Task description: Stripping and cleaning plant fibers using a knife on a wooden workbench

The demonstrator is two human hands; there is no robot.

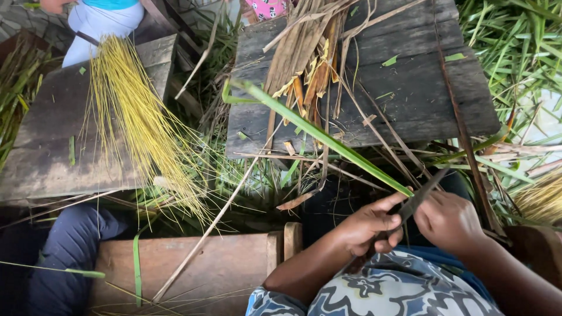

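Gripping from both sides in the head view, the person's two hands meet low on the right of the picture. The left hand [369, 225] has its fingers [391, 202] curled and pressed together around the near end of a long green leaf [328, 139], thumb laid along it. That leaf runs up and to the left from the hand, slanting across the front edge of the dark wooden bench [421, 88] and ending over its left part. The right hand [449, 221] sits just beside the left, fingers closed around a thin dark blade [422, 192] that angles up to the right; its lower part lies against the leaf where the left thumb ends.

On the bench, a heap of dry brown leaf strips [310, 52] lies fanned toward the far edge. To the left, well apart from the hands, a second weathered bench [47, 140] carries a bundle of fine yellow ribs [137, 123], gathered at the top and spreading downward past the front edge. A person in blue trousers [70, 251] is at lower left, beside a reddish wooden plank [216, 269]. Green leaves [515, 47] are piled at upper right, and the patterned blue-and-white garment [392, 289] fills the bottom edge beneath the wrists.
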